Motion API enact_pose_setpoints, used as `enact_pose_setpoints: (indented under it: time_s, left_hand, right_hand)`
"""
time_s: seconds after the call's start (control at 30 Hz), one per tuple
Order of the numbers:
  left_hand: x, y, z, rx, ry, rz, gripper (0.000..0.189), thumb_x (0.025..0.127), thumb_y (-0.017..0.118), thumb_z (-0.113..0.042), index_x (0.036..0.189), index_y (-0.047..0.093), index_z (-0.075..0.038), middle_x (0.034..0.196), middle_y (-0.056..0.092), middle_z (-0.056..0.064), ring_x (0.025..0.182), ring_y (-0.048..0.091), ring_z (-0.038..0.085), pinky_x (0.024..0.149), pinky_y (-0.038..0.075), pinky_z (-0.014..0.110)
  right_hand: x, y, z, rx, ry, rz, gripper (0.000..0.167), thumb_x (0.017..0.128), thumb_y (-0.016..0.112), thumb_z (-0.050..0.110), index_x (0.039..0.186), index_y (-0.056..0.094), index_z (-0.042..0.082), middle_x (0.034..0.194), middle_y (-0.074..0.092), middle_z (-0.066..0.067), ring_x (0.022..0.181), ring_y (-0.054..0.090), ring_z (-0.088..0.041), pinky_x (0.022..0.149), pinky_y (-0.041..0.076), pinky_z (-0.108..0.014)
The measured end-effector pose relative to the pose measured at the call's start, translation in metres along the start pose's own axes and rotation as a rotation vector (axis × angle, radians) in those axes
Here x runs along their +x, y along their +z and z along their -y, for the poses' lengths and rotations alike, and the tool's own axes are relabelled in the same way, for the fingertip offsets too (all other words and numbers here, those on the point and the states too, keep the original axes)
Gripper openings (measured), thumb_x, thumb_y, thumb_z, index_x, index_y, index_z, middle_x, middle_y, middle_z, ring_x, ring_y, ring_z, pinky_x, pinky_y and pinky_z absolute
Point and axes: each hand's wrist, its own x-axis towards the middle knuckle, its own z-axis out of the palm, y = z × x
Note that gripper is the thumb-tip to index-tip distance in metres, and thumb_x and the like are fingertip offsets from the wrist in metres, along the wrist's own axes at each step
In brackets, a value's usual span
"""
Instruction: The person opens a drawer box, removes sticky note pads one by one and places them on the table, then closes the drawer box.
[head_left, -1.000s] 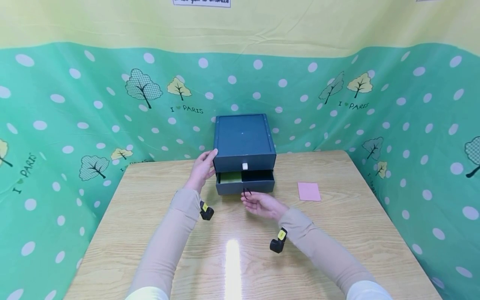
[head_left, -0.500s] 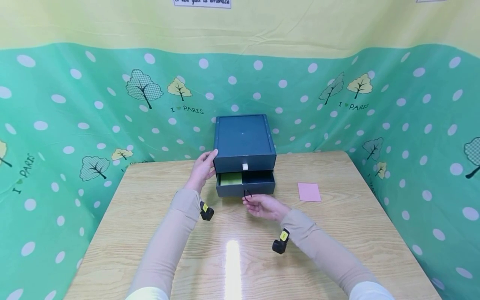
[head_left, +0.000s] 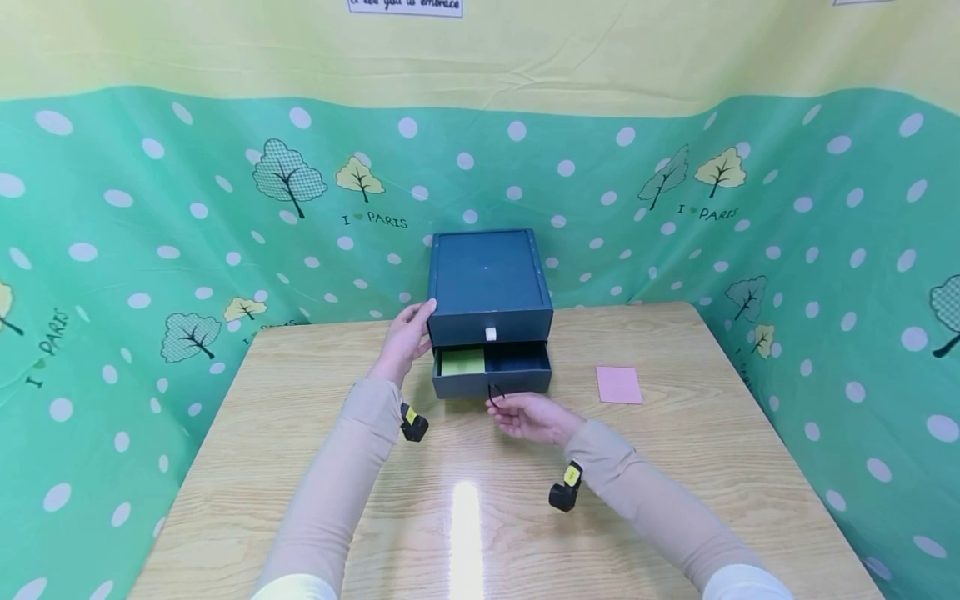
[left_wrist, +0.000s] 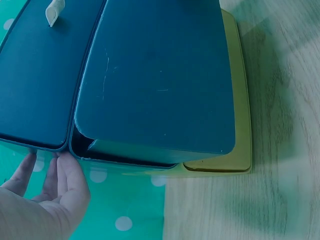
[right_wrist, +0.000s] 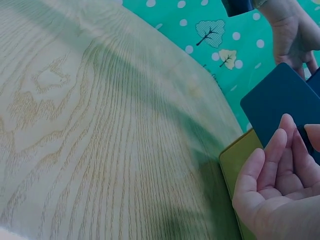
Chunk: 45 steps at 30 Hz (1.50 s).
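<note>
A dark blue drawer cabinet [head_left: 489, 271] stands at the back of the table. Its lower blue drawer [head_left: 461, 387] is pulled part way out; a green square, like a sticky note pad, [head_left: 462, 361] lies in the left compartment. My left hand [head_left: 405, 340] rests against the cabinet's left side near the front corner, fingers fairly straight in the left wrist view. At the drawer's front my right hand [head_left: 531, 417] pinches a thin black loop pull [head_left: 492, 398] between thumb and forefinger. The right wrist view partly hides that pinch.
A pink paper square [head_left: 619, 385] lies on the wooden table [head_left: 360, 500] to the right of the cabinet. The upper drawer, with a white pull tab [head_left: 491, 334], is closed. An olive-yellow drawer [left_wrist: 240, 100] sits below the pulled one. Patterned cloth [head_left: 480, 167] hangs behind and at both sides.
The lower blue drawer has slid a little farther out toward me, with my right hand drawing back on its loop. My left hand has stayed at the cabinet's side.
</note>
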Motion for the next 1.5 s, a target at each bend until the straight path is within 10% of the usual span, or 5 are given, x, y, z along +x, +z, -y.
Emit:
enact_pose_setpoints:
  time_s: [1.5]
  left_hand:
    - [0.001,0.001,0.0,-0.01,-0.023,-0.004,0.058,0.093,0.055,-0.045,0.141,0.043,-0.015,0.146,0.041,0.008,0.129,0.043,0.028,0.104,0.039,0.041]
  right_hand:
    - [-0.012,-0.002,-0.007,-0.056,0.05,0.008,0.016,0.095,0.052,0.007,0.099,0.068,0.008,0.089,0.069,0.0,0.084,0.061,-0.01,0.094,0.046,-0.029]
